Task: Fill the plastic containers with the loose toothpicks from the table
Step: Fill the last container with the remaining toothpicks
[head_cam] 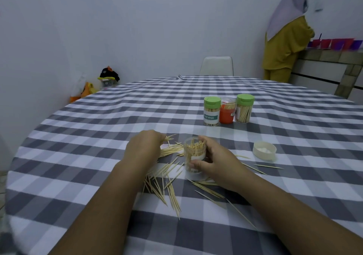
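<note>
A clear plastic container (pixel 194 155), open at the top and partly full of upright toothpicks, stands on the checked tablecloth. My right hand (pixel 214 161) grips its side, thumb in front. My left hand (pixel 144 148) sits just left of it, fingers curled round a small bunch of toothpicks (pixel 169 138) whose tips poke out to the right. Loose toothpicks (pixel 167 188) lie scattered on the cloth under and in front of both hands, with a few more (pixel 261 167) to the right.
A cream lid (pixel 264 150) lies upside down right of the container. Three closed, filled toothpick containers (pixel 227 110) stand further back. The table (pixel 98 136) has a grey and white checked cloth. A white chair (pixel 217 66) is beyond it, and a person (pixel 284 38) stands at a counter, back right.
</note>
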A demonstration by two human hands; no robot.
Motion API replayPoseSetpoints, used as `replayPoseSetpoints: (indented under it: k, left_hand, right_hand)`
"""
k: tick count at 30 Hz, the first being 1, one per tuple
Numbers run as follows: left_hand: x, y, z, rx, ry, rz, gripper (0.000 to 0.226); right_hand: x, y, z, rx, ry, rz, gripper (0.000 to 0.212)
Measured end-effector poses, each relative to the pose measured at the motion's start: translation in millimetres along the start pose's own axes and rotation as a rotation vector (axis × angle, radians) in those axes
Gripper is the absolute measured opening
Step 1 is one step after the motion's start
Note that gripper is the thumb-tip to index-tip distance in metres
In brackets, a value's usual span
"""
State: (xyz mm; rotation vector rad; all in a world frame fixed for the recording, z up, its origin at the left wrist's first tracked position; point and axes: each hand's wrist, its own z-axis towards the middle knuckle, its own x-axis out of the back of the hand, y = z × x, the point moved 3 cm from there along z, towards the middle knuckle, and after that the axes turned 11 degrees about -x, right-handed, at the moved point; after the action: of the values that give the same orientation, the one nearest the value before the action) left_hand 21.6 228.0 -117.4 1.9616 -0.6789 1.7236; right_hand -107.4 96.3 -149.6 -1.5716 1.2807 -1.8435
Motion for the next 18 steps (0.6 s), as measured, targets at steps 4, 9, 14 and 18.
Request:
replayPoseSetpoints:
  k: [4,9,14,18]
  left_hand:
    - [-2.1,-1.7,-8.8,-0.072,0.448,-0.450,0.039]
    - [3.0,12.7,-21.7,-0.287,0.648,-1.492,0.015]
    - [9.3,25.4,-24.0,-0.365,0.618,-2.021,0.020]
    - [6.8,33.7,-21.9,-0.386,0.573,-2.091,0.020]
  right_hand:
    - [0.0,0.1,0.0,-0.008,-0.003,0.006,0.082]
    - [-1.3,-1.5,-0.5,-0.009,0.001,-0.003,0.081]
    - [-1.1,-1.5,-0.1,-0.005,0.004,-0.009,0.081]
    - [-1.7,-2.0,-1.0,0.005,0.008,-0.009,0.080]
